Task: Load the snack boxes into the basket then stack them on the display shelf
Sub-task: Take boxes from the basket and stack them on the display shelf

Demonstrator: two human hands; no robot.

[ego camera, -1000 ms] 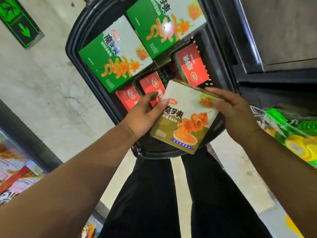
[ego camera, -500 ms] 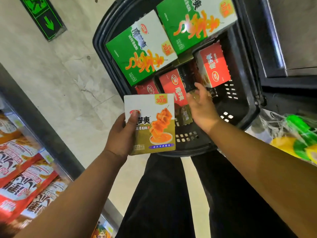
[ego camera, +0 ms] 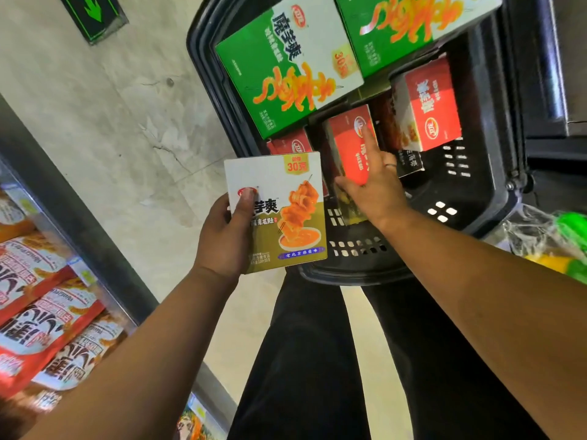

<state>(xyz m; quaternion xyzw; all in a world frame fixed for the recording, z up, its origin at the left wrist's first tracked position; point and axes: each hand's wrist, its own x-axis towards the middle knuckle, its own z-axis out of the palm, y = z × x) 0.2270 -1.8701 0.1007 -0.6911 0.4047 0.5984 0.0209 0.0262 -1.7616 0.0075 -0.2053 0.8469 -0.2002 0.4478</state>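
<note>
One gold box [ego camera: 279,214] held clear of the basket [ego camera: 349,274] in the left hand [ego camera: 222,236].
Its thumb pins the front face; the rest of the grip is hidden behind the box's 9 o'clock edge. The right hand [ego camera: 374,188] reaches into the basket at 1 o'clock of the box, fingers [ego camera: 368,147] straight against a red box [ego camera: 346,154], gripping nothing. Green boxes [ego camera: 286,74] lie at 12 o'clock; the shelf [ego camera: 73,217] runs at 8 o'clock. Thin card, likely light and stiff but crushable at corners: best taken by opposite edges, not squeezed across the faces.
</note>
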